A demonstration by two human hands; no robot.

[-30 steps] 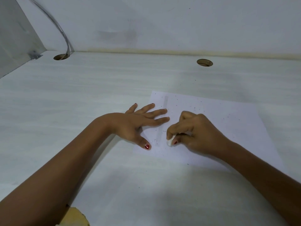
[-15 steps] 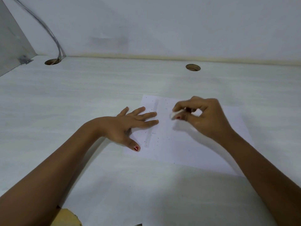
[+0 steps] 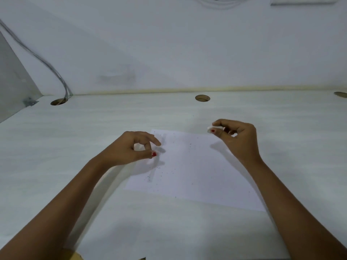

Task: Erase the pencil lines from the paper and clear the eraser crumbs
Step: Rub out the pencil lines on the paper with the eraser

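A white tabletop [image 3: 93,147] with a faint wood grain meets a plain white wall [image 3: 169,44] along a cream seam. Three round holes are cut near its far edge: one at the left [image 3: 58,101] with a grey cable [image 3: 47,62] running down the wall into it, one in the middle [image 3: 202,98], and one at the right border of the view [image 3: 340,94]. A grey side panel [image 3: 11,81] closes the left end, fixed by a small metal bracket [image 3: 29,102].

A white sheet of paper [image 3: 197,175] lies flat on the tabletop in front of the person. Its long edges run from left to right, skewed so that the right end lies nearer the person. Dark eraser crumbs [image 3: 161,172] are scattered over it, thickest toward the left. A faint grey pencil line [image 3: 152,175] shows close to the left short edge and roughly parallel to it, running from the far side toward the near side.

The right hand [image 3: 240,139] is above the paper's far right corner, and its shadow falls on the sheet below it. Its fingers [image 3: 218,123] and thumb pinch a small white eraser [image 3: 209,129], which sticks out to the left of the fingertips; its long axis cannot be made out.

The left hand [image 3: 127,149] is over the paper's left edge. Its fingers [image 3: 148,145] are loosely curled toward the thumb and hold nothing, and their shadow falls on the paper just beside them.
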